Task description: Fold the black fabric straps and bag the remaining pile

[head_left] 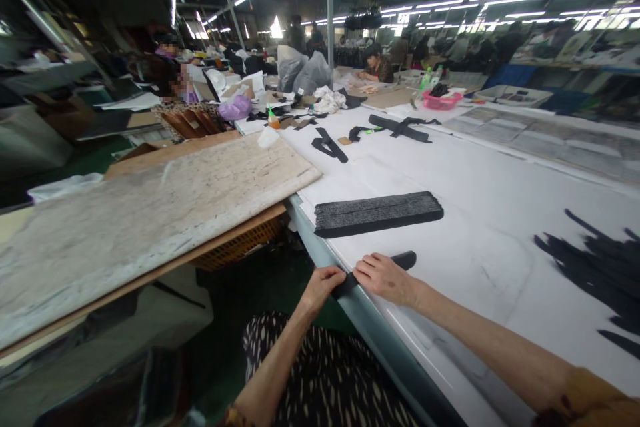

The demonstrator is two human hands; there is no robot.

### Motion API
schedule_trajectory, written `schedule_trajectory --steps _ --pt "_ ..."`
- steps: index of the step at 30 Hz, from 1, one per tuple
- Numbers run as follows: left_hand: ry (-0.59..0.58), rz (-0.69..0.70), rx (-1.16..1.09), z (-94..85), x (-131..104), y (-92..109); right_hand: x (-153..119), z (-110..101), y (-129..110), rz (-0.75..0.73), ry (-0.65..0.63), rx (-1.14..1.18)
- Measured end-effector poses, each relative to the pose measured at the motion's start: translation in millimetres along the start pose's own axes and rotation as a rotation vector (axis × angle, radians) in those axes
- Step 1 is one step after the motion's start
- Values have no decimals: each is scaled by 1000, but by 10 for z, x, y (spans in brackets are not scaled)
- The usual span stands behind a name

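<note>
Holding black strip [405,260] across tabletop [500,213] edge; left fingers [331,272] pinched on it, right fingers [369,268] laid over it, grip unclear

At the near edge of the white counter [475,260], the left hand [317,290] pinches a black strip [406,259] where it hangs over the side, while the right hand [385,278] lies across it, fingers bent. Just beyond sits a neat stack of dark strips [379,213]. A loose dark pile [595,270] spreads to the right. Farther back are crossed black pieces [403,128], a pink basket [440,102] and a seated person [381,68]. A pale, stained board [150,213] slants along the left.
</note>
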State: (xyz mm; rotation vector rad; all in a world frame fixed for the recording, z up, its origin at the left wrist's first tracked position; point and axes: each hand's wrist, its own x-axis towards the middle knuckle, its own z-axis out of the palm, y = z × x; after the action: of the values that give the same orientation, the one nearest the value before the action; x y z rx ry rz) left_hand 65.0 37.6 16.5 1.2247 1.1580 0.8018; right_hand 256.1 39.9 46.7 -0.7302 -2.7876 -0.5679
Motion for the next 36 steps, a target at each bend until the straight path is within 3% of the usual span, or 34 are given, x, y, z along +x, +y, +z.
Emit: schedule_trajectory --steps 12,16,23,28,32,36 --pt "-10 32 18 33 37 -114 -639 -54 363 187 77 99" --pt "35 11 55 -44 46 -227 -531 -44 319 157 59 63" --pt "124 -72 93 -443 -159 -546 -33 36 56 -27 51 -12" --pt "142 -94 162 -612 -341 -444 -17 12 70 -73 63 4" --pt "143 -67 217 -626 -377 -311 -147 -8 148 -42 47 -26" --pt "149 -66 236 -600 -347 -329 -247 3 185 -22 24 -42"
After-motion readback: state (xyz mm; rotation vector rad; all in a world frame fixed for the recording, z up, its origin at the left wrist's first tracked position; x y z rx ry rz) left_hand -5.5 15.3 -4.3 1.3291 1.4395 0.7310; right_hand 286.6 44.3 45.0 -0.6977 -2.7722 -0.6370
